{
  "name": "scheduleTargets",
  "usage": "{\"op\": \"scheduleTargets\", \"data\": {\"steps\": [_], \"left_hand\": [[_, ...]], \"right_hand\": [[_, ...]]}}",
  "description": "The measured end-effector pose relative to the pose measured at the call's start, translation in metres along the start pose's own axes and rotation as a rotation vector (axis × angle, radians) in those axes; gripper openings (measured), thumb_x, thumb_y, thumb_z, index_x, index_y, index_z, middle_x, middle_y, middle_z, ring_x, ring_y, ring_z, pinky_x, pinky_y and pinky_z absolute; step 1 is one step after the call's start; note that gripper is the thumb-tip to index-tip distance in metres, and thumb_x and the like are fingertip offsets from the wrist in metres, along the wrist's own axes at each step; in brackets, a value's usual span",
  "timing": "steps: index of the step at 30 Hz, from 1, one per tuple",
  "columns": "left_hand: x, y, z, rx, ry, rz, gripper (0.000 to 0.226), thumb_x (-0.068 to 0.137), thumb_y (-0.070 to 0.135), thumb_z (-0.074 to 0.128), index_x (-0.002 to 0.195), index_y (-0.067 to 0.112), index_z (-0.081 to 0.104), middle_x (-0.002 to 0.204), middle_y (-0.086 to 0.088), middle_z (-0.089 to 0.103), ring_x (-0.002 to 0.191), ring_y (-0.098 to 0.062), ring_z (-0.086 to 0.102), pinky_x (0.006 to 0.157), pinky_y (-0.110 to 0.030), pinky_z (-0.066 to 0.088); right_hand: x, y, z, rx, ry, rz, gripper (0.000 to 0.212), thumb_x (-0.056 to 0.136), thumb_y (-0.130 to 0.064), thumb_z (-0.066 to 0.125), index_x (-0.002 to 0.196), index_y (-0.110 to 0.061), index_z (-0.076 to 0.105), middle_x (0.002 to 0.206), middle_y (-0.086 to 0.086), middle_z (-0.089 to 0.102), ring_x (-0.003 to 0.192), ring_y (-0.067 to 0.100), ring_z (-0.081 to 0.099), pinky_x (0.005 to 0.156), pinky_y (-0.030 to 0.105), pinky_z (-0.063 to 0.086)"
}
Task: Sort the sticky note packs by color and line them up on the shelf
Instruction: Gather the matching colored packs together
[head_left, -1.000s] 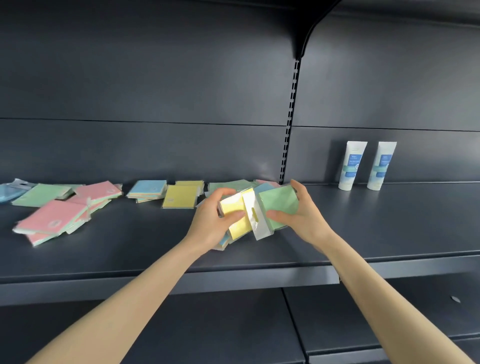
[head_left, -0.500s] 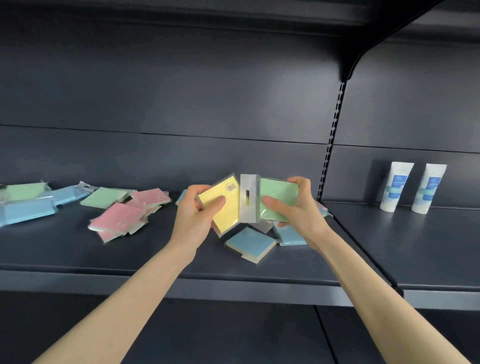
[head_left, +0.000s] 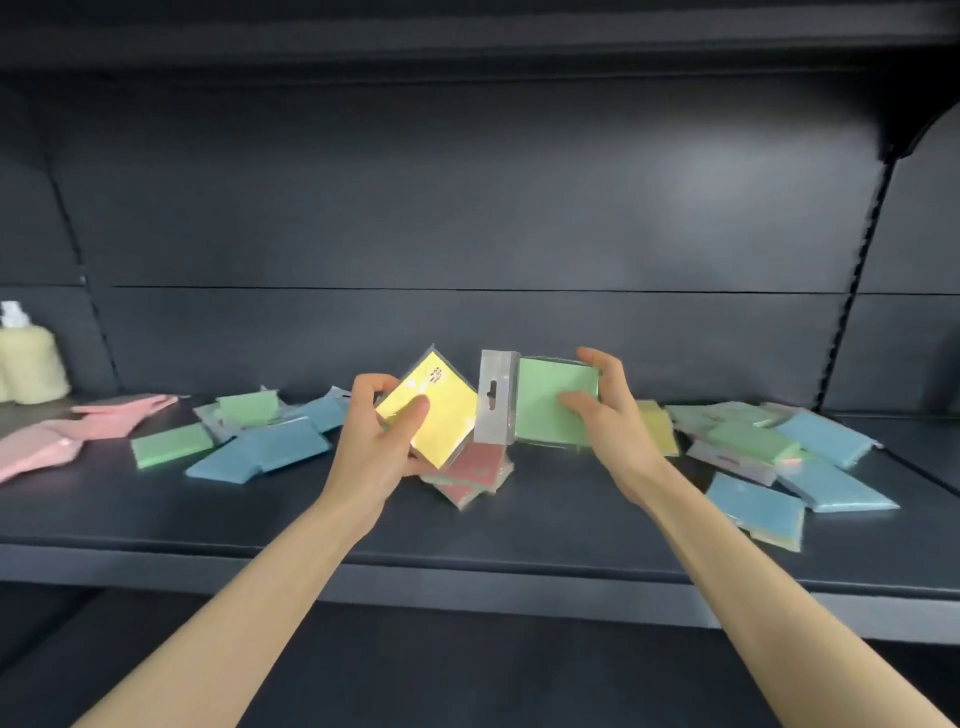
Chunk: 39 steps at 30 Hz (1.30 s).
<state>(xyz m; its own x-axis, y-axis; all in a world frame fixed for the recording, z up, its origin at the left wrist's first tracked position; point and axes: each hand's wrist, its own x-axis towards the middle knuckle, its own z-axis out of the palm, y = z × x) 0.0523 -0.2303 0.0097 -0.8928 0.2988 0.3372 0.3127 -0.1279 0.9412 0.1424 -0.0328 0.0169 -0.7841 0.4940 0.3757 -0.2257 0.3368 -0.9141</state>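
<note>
Above the middle of the shelf (head_left: 519, 540), the left hand (head_left: 382, 452) gripped a yellow pack (head_left: 441, 421), thumb across its face and fingers curled behind. The pack stood on one corner like a diamond. The right hand (head_left: 610, 421) clasped a green pack (head_left: 550, 402) by its right edge, thumb in front. Its long axis ran sideways, and its clear hang tab (head_left: 493, 408) pointed left, just beside the yellow pack. Red packs (head_left: 475, 470) lay on the shelf beneath, with blue packs (head_left: 260, 452) scattered to the left.
</note>
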Motion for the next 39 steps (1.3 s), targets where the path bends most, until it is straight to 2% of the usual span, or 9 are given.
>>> {"op": "scheduleTargets", "data": {"steps": [3,7,11,19,23,27,30,36,39], "left_hand": [[0.007,-0.002,-0.041,-0.02,0.027,0.006,0.019,0.095,0.014,0.053,0.096,0.028,0.04,0.101,-0.003,0.061,0.087,-0.021,0.065,0.059,-0.032,0.058],[0.022,-0.002,-0.084,0.013,0.064,0.031,0.016,0.096,0.015,0.051,0.096,0.027,0.039,0.099,-0.001,0.059,0.083,-0.018,0.064,0.057,-0.032,0.058],[0.035,-0.004,-0.112,0.068,0.076,0.028,0.017,0.097,0.02,0.049,0.109,0.023,0.037,0.098,0.0,0.057,0.087,-0.017,0.062,0.055,-0.03,0.057],[0.065,-0.011,-0.162,0.131,0.129,0.024,0.027,0.093,0.01,0.055,0.114,0.02,0.04,0.097,0.005,0.059,0.069,-0.005,0.063,0.059,-0.035,0.059],[0.082,-0.017,-0.18,0.139,0.152,0.004,0.034,0.088,0.003,0.06,0.112,0.022,0.044,0.1,0.001,0.062,0.077,-0.018,0.065,0.063,-0.037,0.059],[0.107,-0.019,-0.193,0.18,0.207,0.002,0.033,0.084,0.014,0.066,0.111,0.027,0.051,0.106,-0.009,0.063,0.095,-0.038,0.06,0.08,-0.047,0.055],[0.127,-0.021,-0.195,0.224,0.225,0.02,0.031,0.08,0.026,0.067,0.106,0.032,0.052,0.1,-0.005,0.063,0.088,-0.035,0.057,0.089,-0.05,0.05],[0.155,-0.027,-0.196,0.241,0.232,0.077,0.024,0.09,0.007,0.057,0.098,0.029,0.051,0.101,-0.002,0.064,0.09,-0.029,0.063,0.08,-0.045,0.052],[0.161,-0.034,-0.208,0.292,0.251,0.103,0.023,0.09,0.004,0.056,0.105,0.021,0.051,0.094,0.006,0.062,0.079,-0.018,0.061,0.064,-0.026,0.052]], "right_hand": [[0.003,-0.003,0.044,0.042,-0.008,0.009,0.042,0.095,-0.005,0.048,0.131,-0.022,0.037,0.101,-0.016,0.047,0.078,-0.022,0.049,0.059,-0.001,0.04],[0.012,-0.017,0.091,0.055,-0.008,-0.009,0.037,0.092,-0.006,0.055,0.122,-0.021,0.04,0.108,0.003,0.057,0.079,0.006,0.055,0.057,0.011,0.045],[0.027,-0.03,0.124,0.059,-0.02,-0.04,0.032,0.087,-0.006,0.062,0.11,-0.019,0.043,0.107,0.01,0.059,0.083,0.016,0.056,0.054,0.018,0.046],[0.069,-0.026,0.183,0.056,-0.123,-0.053,0.029,0.08,-0.006,0.07,0.092,-0.02,0.048,0.099,0.01,0.063,0.08,0.021,0.061,0.058,0.023,0.047],[0.092,-0.022,0.206,0.041,-0.193,-0.053,0.03,0.079,-0.005,0.071,0.091,-0.02,0.047,0.096,0.009,0.061,0.077,0.021,0.06,0.069,0.036,0.05],[0.118,-0.022,0.218,0.041,-0.214,-0.07,0.032,0.079,-0.005,0.072,0.091,-0.021,0.046,0.099,0.006,0.061,0.075,0.021,0.057,0.061,0.029,0.048],[0.137,-0.021,0.221,0.046,-0.222,-0.1,0.033,0.079,-0.005,0.072,0.092,-0.022,0.047,0.101,0.005,0.062,0.077,0.02,0.057,0.066,0.027,0.047],[0.166,-0.01,0.225,0.004,-0.284,-0.132,0.037,0.08,-0.005,0.072,0.108,-0.021,0.053,0.104,-0.006,0.061,0.082,0.016,0.06,0.069,0.022,0.049],[0.177,-0.004,0.238,-0.014,-0.307,-0.112,0.034,0.08,-0.005,0.072,0.106,-0.02,0.056,0.106,-0.002,0.063,0.089,0.022,0.063,0.076,0.03,0.053]]}}
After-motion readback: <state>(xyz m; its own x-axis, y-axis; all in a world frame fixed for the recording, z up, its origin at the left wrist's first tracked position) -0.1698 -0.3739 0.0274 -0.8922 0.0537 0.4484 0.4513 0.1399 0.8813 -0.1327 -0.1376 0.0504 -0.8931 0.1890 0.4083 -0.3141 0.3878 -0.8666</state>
